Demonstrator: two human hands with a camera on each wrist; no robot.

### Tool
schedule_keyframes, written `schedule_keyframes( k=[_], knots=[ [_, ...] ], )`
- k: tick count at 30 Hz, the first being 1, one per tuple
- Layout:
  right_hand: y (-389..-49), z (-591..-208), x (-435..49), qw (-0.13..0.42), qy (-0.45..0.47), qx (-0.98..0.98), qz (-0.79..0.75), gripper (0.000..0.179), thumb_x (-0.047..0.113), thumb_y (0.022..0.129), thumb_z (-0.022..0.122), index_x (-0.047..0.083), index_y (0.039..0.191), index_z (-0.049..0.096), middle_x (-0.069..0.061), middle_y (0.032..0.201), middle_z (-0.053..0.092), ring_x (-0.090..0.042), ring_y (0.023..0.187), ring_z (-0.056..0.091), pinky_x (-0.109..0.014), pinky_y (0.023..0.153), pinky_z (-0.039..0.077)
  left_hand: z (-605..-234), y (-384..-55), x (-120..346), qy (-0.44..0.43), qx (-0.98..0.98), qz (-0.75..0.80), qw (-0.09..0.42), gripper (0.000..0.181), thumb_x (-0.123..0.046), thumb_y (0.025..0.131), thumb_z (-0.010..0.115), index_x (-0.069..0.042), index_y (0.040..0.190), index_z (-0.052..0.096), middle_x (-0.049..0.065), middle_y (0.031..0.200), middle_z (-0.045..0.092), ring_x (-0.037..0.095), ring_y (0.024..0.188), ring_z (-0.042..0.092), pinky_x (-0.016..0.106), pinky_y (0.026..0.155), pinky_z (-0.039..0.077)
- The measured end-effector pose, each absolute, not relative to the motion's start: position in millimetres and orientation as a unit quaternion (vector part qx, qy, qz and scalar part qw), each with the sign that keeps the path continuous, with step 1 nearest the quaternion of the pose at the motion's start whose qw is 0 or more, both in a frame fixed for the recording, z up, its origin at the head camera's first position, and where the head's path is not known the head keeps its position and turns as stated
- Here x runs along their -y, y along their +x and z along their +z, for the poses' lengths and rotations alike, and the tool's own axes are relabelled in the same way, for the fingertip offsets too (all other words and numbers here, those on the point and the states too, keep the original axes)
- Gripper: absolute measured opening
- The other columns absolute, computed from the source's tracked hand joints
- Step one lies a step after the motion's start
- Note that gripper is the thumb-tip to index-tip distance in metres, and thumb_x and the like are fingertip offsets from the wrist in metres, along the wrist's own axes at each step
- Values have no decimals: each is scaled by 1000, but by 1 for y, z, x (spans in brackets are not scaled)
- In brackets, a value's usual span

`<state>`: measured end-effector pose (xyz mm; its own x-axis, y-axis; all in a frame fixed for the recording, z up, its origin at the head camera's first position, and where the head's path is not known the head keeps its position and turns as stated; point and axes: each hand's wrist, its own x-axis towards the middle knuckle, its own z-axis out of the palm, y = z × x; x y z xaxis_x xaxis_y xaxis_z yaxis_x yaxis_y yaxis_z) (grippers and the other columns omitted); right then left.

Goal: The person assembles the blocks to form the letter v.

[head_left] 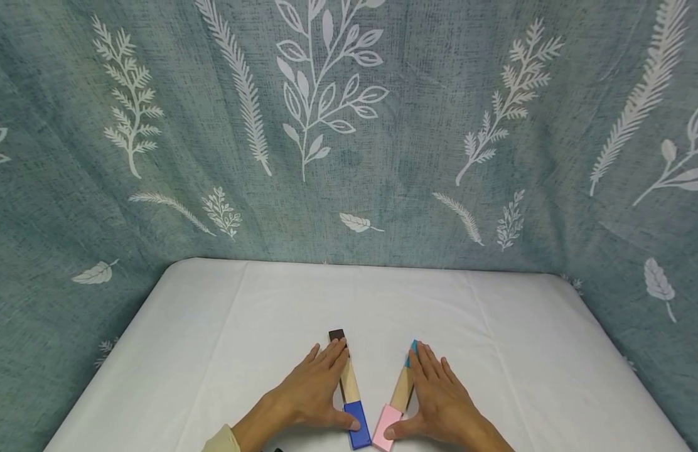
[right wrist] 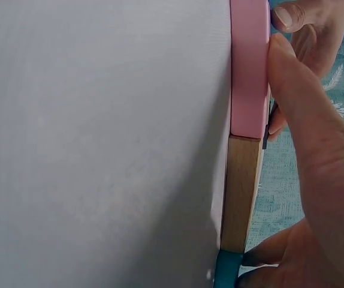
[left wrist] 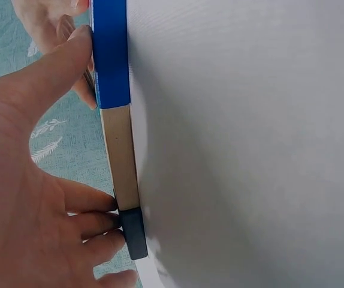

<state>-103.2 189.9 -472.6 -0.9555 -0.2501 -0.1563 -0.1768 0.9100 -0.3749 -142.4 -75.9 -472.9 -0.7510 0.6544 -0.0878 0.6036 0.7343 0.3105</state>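
Note:
On the white tabletop, two lines of coloured blocks form a V. The left line has a blue block (head_left: pixel 357 425), a bare wood block (head_left: pixel 349 383) and a black block (head_left: pixel 336 334). In the right line are a pink block (head_left: pixel 387 425), a wood block (head_left: pixel 402 389) and a teal block (head_left: pixel 413 351). My left hand (head_left: pixel 314 388) lies over the left line, thumb on the blue block and straight fingertips at the black one. Mirroring it, my right hand (head_left: pixel 437 395) has its thumb on the pink block and extended fingers at the teal one.
A white cloth (head_left: pixel 281 301) covers the table. Behind and at both sides hangs a blue-green curtain (head_left: pixel 405 157) with white leaf prints. A small dark object (head_left: pixel 278 449) shows at the bottom edge, near the left forearm.

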Motion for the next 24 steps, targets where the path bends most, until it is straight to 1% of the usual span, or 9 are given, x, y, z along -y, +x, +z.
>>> schedule_keyframes(
  k=[6, 13, 18, 24],
  knots=[
    [-102, -474, -191, 98, -114, -972, -183, 152, 89, 53, 72, -9, 157, 19, -28, 164, 12, -41, 152, 11, -60, 120, 12, -472, -142, 76, 341, -926, 130, 98, 122, -78, 75, 69, 2, 157, 27, 18, 166, 19, 29, 153, 18, 52, 122, 16],
    [-101, -472, -193, 82, -127, -972, -181, 150, 91, 56, 67, -8, 157, 19, -28, 164, 11, -42, 152, 10, -61, 119, 13, -471, -144, 77, 347, -923, 139, 94, 118, -79, 81, 61, 1, 159, 24, 19, 167, 16, 30, 154, 13, 51, 122, 14],
    [-102, -466, -196, 53, -145, -973, -169, 146, 92, 60, 64, -8, 157, 22, -28, 164, 14, -42, 152, 12, -61, 119, 14, -469, -146, 79, 350, -923, 143, 76, 114, -80, 83, 56, -1, 159, 25, 18, 167, 16, 32, 154, 12, 54, 122, 13],
    [-104, -464, -199, 16, -168, -971, -167, 138, 89, 65, 64, -6, 157, 24, -26, 164, 16, -42, 152, 13, -61, 119, 16, -466, -148, 81, 341, -925, 160, 54, 111, -77, 83, 59, -6, 161, 24, 14, 167, 16, 31, 154, 10, 56, 122, 10]
  ],
)
